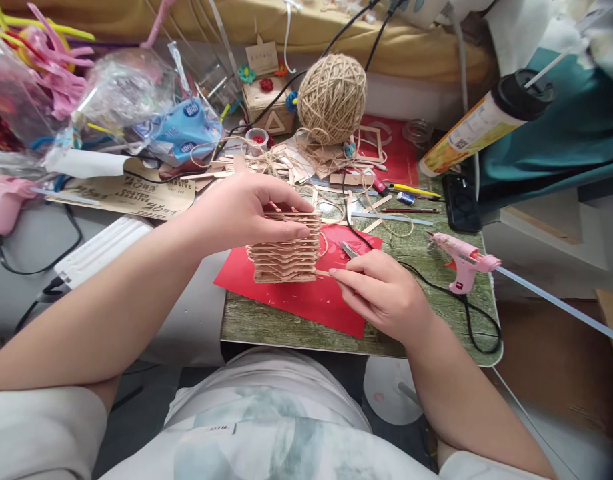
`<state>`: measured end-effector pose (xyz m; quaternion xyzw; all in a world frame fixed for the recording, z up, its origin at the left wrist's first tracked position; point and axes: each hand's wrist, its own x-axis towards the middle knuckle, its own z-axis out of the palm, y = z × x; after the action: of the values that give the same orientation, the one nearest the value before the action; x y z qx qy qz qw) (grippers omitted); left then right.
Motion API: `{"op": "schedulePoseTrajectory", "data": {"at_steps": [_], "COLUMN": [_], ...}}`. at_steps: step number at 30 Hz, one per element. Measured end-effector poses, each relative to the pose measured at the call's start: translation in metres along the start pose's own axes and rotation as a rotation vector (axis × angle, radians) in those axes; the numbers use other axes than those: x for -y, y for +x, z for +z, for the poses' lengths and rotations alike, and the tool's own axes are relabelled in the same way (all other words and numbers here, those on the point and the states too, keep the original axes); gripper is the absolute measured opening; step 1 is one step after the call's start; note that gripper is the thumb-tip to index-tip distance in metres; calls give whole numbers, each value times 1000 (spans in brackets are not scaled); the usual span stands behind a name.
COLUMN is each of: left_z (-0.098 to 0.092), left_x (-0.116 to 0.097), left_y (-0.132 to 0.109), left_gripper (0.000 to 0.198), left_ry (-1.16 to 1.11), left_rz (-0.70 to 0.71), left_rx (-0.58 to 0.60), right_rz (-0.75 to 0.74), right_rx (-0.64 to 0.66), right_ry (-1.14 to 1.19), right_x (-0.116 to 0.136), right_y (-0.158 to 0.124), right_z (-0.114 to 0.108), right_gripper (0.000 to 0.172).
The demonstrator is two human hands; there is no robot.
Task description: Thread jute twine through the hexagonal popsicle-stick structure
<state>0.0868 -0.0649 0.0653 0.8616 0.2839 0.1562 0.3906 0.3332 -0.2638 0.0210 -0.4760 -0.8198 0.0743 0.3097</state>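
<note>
A small box of stacked, twine-wrapped wooden sticks (285,260) stands over a red sheet (336,305). My left hand (253,210) is closed on its upper part, the thumb along the near side and the fingers over the top. With its thumb and fingers pinched, my right hand (386,290) holds a thin wooden stick (323,273) whose far end meets the box's lower right corner. Metal jaws of pliers or cutters (348,250) show just beyond the right hand; their handles are hidden.
Right of my hand lies a pink glue gun (463,260) with its cord, on a green wood-grain table (296,330). Behind are a twine ball (332,99), scattered craft sticks (281,163), a phone (461,203) and a tall lidded cup (479,127). Another glue gun (9,203) is far left.
</note>
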Motion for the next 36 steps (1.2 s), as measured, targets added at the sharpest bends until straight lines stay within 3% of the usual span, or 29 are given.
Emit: {"op": "schedulePoseTrajectory", "data": {"at_steps": [7, 11, 20, 28, 36], "left_z": [2, 1, -1, -1, -1], "left_x": [-1, 1, 2, 0, 0], "left_y": [1, 2, -1, 0, -1], "left_gripper": [33, 32, 32, 31, 30], "left_ry": [8, -2, 18, 1, 1], "left_rz": [18, 58, 85, 65, 104], "left_rx": [-16, -20, 4, -12, 12], "right_rz": [-46, 60, 372, 509, 507], "right_rx": [9, -66, -198, -246, -272], "right_ry": [21, 180, 382, 488, 502], "right_x": [-1, -5, 8, 4, 2], "right_y": [3, -3, -5, -12, -18], "right_z": [11, 21, 38, 48, 53], "right_gripper": [36, 42, 29, 27, 28]}}
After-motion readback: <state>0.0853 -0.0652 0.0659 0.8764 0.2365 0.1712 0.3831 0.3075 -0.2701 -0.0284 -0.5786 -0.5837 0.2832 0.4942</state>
